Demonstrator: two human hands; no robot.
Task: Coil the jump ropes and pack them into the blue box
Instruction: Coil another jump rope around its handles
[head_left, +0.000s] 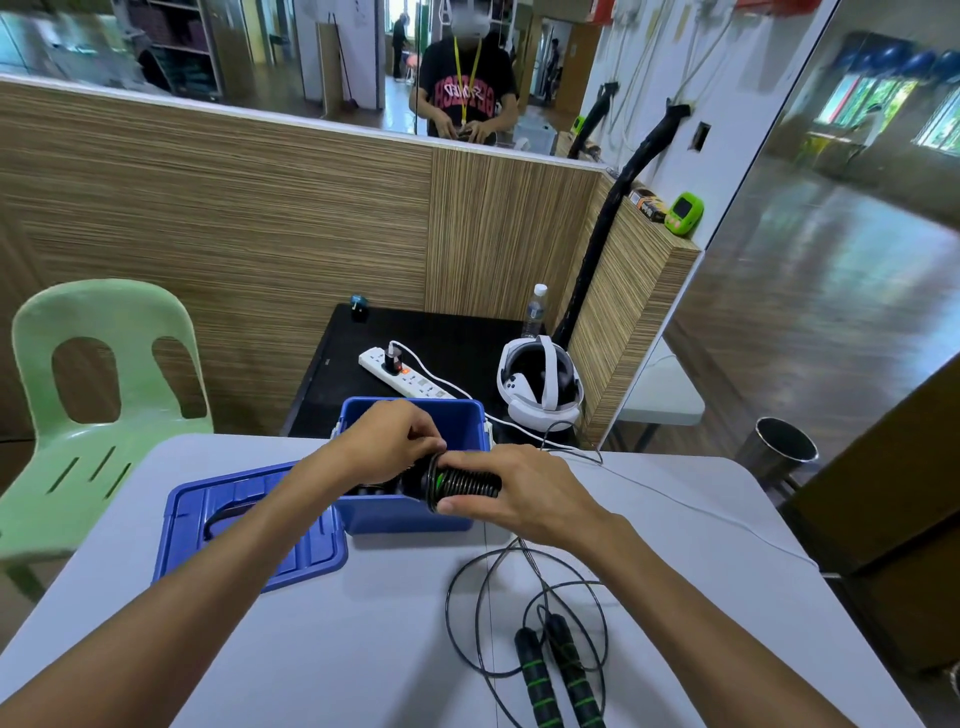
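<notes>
I hold a rope-wound black-and-green handle bundle (462, 483) over the open blue box (415, 514). A second jump rope (550, 644) lies loosely looped on the bench, handles side by side.

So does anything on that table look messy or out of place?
Only mildly. A black jump rope with green-banded handles sprawls uncoiled on the grey table, its cord trailing off the near edge. The blue plastic lid lies off beside the open blue box. Nothing looks spilled or broken.

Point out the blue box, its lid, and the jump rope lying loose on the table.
blue box (410, 517): head view, on its front wall below the hands.
lid (249, 525): head view, on its ribbed top, left of the box.
jump rope (537, 675): head view, on the left black-and-green handle.
</notes>
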